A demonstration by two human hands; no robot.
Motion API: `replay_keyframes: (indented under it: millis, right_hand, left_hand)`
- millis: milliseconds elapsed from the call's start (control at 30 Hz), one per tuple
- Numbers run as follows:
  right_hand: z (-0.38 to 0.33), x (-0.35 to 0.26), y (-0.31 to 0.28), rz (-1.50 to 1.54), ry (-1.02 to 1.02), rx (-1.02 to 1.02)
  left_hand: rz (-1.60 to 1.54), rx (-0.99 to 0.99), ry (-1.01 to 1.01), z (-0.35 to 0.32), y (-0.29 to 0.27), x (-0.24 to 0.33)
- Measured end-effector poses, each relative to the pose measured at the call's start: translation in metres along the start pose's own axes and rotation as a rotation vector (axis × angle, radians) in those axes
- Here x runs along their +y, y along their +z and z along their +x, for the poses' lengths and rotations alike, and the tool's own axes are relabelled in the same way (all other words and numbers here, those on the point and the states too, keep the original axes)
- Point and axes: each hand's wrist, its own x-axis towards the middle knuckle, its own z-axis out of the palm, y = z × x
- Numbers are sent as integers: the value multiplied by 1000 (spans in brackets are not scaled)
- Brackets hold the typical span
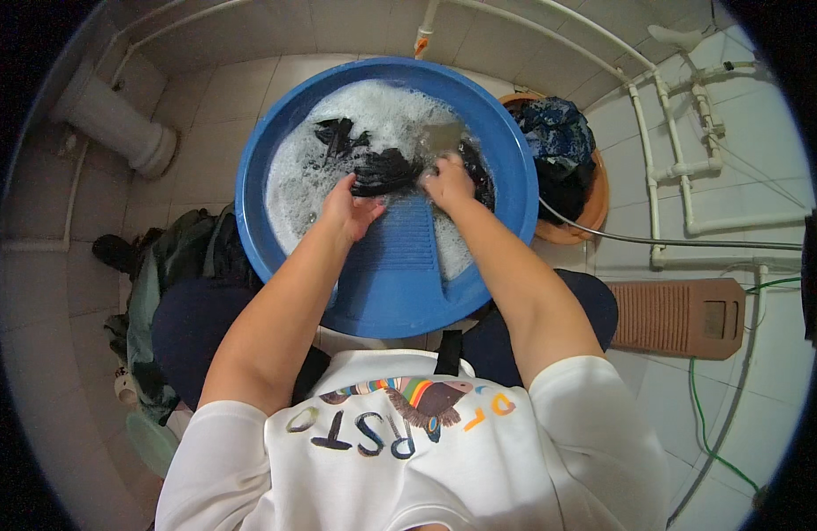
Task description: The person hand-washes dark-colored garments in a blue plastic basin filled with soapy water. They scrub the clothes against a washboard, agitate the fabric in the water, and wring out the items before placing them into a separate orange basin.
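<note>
A wet black garment (386, 171) lay bunched at the far end of a ribbed blue washboard (406, 237), partly in white suds (373, 111). The left hand (348, 211) pressed on its near-left edge, fingers curled together around the cloth. The right hand (449, 181) gripped its right part, fingers closed into the fabric. The board sloped inside a wide blue basin (267, 150) on a pale tiled floor (222, 88). Just right of the basin stood an orange tub (594, 208) piled with dark blue patterned clothes (559, 133). A brown ribbed board (678, 317) lay on the floor nearer, to the right. White pipes (660, 168) ran along the far right wall, and a heap of greenish clothes (174, 265) sat to the left.
</note>
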Motion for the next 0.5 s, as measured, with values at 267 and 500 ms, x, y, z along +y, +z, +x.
replay_keyframes:
  millis: [267, 500]
  right_hand:
    - [-69, -119, -38, 761, -782, -224]
    - [-104, -128, -41, 494, -1001, 58]
  left_hand:
    - [-121, -434, -89, -39, 5, 30]
    - [-55, -507, 115, -42, 10, 5]
